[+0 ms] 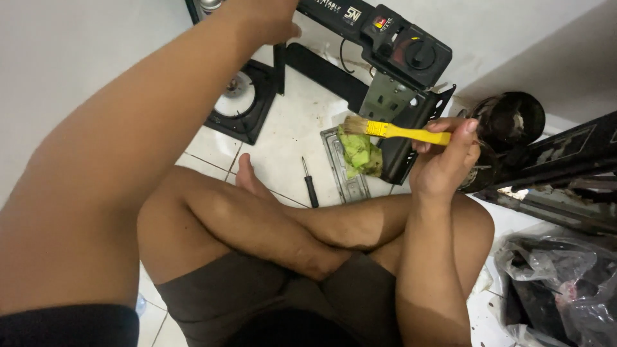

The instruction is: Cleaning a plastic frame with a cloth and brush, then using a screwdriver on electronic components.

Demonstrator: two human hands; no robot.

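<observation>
The person sits cross-legged on the white tiled floor (289,128), bare knees closest to the camera, dark shorts below; to the near right lies a crumpled grey plastic bag (565,283) with dark scraps inside.

Above the right knee the right hand (443,164) is closed around the yellow plastic handle of a small paintbrush with pale bristles (392,130); thumb and fingers pinch the handle's rear end, so the bristle tip juts out leftward and level, hanging just over a crumpled green cloth (360,153); the end-grip seems to give the bristles free reach.

The cloth rests on a grey ribbed metal tray (344,170) lying flat on the tiles; just to its left a black-handled screwdriver (310,183) lies apart from the tray, within easy reach of either hand.

Beyond them a black portable gas stove body with a round control knob (398,51) stands tilted on edge, its underside bracket exposed toward the brush; a black square burner plate with a round opening (241,99) lies separately to the left.

The left arm stretches across the view; the left hand (267,22) reaches the stove's upper edge, apparently steadying it, though the frame's top cuts the fingers off, so whether they grip cannot be told; at far right stand a dark round part (514,119) and black metal panels (559,160).
</observation>
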